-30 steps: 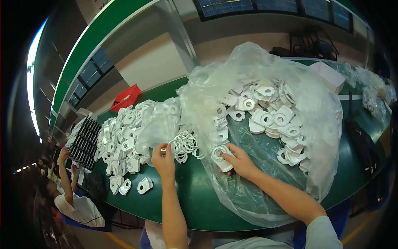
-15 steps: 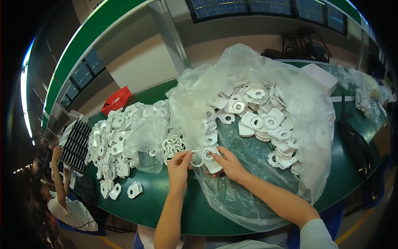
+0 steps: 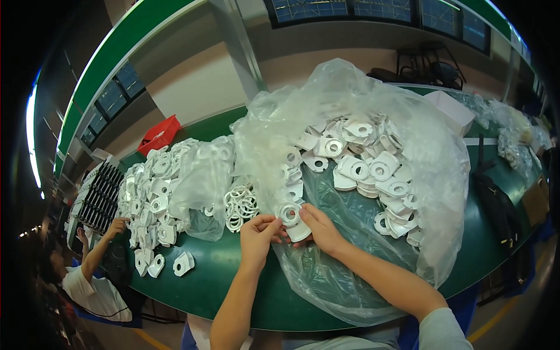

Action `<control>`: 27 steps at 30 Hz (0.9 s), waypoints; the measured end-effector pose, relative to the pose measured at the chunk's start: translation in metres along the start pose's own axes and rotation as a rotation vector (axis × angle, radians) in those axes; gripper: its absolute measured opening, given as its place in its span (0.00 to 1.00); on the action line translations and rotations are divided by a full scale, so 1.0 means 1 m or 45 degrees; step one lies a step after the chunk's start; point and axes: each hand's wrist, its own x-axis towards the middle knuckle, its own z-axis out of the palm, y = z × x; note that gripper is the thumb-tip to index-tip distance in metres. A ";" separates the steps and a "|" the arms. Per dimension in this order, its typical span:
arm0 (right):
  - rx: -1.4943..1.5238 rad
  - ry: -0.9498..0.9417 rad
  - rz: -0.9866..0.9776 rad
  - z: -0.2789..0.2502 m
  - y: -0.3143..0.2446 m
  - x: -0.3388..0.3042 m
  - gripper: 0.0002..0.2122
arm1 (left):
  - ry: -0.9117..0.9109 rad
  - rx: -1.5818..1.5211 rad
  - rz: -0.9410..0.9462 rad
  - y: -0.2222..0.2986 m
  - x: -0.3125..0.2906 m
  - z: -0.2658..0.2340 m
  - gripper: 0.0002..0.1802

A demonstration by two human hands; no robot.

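Note:
In front of me my right hand (image 3: 322, 231) grips a white plastic part (image 3: 299, 233), a rounded plate with a round opening, by its right side. A white ring (image 3: 287, 210) lies against the opening; whether it is fully seated I cannot tell. My left hand (image 3: 259, 235) is closed, its thumb and fingers pinching the ring at the part's left edge. Just beyond my left hand is a pile of loose white rings (image 3: 241, 204). More white plates (image 3: 382, 169) are heaped on the clear plastic bag (image 3: 434, 233) to the right.
Another heap of white plates (image 3: 154, 204) covers the left of the green table (image 3: 221, 274). A red bin (image 3: 160, 134) and a stack of black racks (image 3: 99, 195) stand beyond it. A co-worker (image 3: 96, 291) reaches in at far left. A white box (image 3: 449, 111) sits at back right.
My left hand has moved right, bringing the ring from beside the white plate onto its opening. The co-worker's arm has shifted from the racks toward the left heap.

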 end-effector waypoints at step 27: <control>-0.156 -0.089 -0.051 0.005 -0.002 -0.006 0.12 | -0.089 0.243 0.186 -0.001 0.003 -0.008 0.09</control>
